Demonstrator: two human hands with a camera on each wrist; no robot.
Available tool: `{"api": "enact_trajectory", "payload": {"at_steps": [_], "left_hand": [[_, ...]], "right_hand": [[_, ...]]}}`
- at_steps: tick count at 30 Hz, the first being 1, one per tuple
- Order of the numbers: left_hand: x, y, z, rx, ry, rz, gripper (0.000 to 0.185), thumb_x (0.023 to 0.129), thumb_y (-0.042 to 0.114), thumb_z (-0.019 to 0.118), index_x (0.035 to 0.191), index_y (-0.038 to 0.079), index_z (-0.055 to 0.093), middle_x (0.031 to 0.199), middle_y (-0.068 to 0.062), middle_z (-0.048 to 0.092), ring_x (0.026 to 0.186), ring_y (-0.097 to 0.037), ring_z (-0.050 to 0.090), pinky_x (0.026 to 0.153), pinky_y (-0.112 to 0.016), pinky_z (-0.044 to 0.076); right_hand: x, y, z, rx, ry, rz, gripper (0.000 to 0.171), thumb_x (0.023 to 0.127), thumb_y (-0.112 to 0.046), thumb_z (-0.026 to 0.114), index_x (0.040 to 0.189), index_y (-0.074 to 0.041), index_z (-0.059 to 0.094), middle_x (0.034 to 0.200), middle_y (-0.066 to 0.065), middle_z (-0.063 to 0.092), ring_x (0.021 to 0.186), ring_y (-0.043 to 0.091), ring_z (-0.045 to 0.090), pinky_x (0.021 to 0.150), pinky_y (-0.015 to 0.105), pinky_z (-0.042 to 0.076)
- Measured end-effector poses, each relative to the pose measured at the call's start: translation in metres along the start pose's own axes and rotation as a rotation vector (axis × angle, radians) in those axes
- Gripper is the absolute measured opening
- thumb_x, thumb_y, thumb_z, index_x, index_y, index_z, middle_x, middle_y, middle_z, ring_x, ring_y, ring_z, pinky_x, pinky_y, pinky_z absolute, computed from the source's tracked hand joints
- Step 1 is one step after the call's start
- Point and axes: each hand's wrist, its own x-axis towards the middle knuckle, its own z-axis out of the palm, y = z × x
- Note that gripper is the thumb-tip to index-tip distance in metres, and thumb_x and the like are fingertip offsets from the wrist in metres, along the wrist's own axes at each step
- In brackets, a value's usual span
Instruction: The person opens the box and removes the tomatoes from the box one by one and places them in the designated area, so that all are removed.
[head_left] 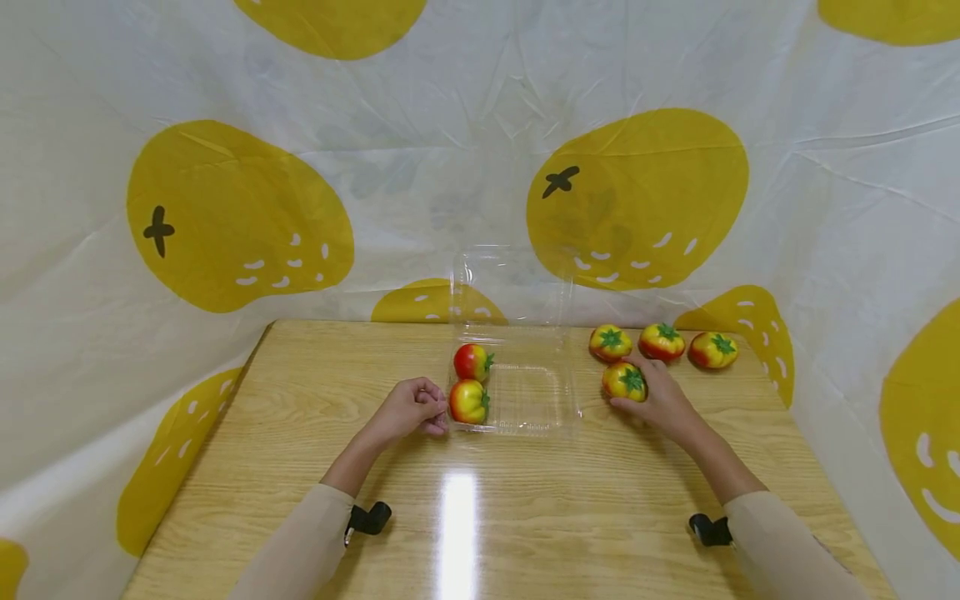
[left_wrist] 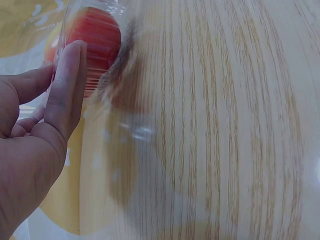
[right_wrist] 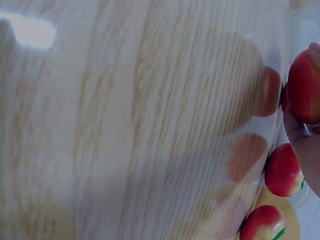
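Observation:
My right hand point(head_left: 660, 400) grips a red-and-yellow fruit point(head_left: 624, 381) with a green leafy top, to the right of a clear plastic clamshell box point(head_left: 528, 396). In the right wrist view this fruit point(right_wrist: 304, 90) appears raised off the table, between thumb and fingers. My left hand point(head_left: 411, 408) pinches the box's left wall near its front corner; the left wrist view shows thumb and fingers on the plastic point(left_wrist: 75, 30). Inside the box, two similar fruits point(head_left: 470, 402) sit one behind the other along the left side. The lid point(head_left: 513, 283) stands open at the back.
Three more such fruits point(head_left: 662, 342) lie in a row at the table's back right, just behind my right hand. The wooden table point(head_left: 322, 358) meets a white cloth point(head_left: 420, 200) printed with yellow fruit at its back and sides.

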Motion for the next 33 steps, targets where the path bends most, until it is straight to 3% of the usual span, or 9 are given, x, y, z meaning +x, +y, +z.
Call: {"api": "enact_trajectory", "payload": {"at_steps": [10,19,33], "left_hand": [[0.0,-0.002,-0.001,0.005,-0.011,0.001,0.016,0.1,-0.001,0.064,0.11,-0.009,0.054,0.081,-0.014,0.067,0.071,-0.023,0.074,0.071,-0.04,0.067],[0.0,-0.002,-0.002,0.005,-0.019,0.01,0.017,0.1,-0.001,0.064,0.11,-0.01,0.054,0.081,-0.015,0.067,0.071,-0.023,0.074,0.071,-0.04,0.067],[-0.001,0.0,0.0,0.002,-0.012,0.003,0.015,0.101,-0.001,0.062,0.109,-0.01,0.053,0.081,-0.013,0.065,0.07,-0.022,0.073,0.07,-0.039,0.067]], "right_hand": [[0.009,0.002,0.006,0.066,0.009,0.017,0.083,0.087,-0.02,0.086,0.146,0.01,0.036,0.144,0.034,0.044,0.134,0.052,0.045,0.113,0.07,0.037],[0.013,0.007,0.011,0.042,0.016,0.011,0.075,0.093,-0.028,0.079,0.146,0.008,0.04,0.142,0.033,0.047,0.131,0.05,0.046,0.111,0.069,0.039],[0.007,0.004,0.016,0.11,0.035,0.014,0.077,0.091,-0.024,0.082,0.144,0.011,0.039,0.137,0.033,0.05,0.126,0.048,0.051,0.108,0.064,0.043]]}}
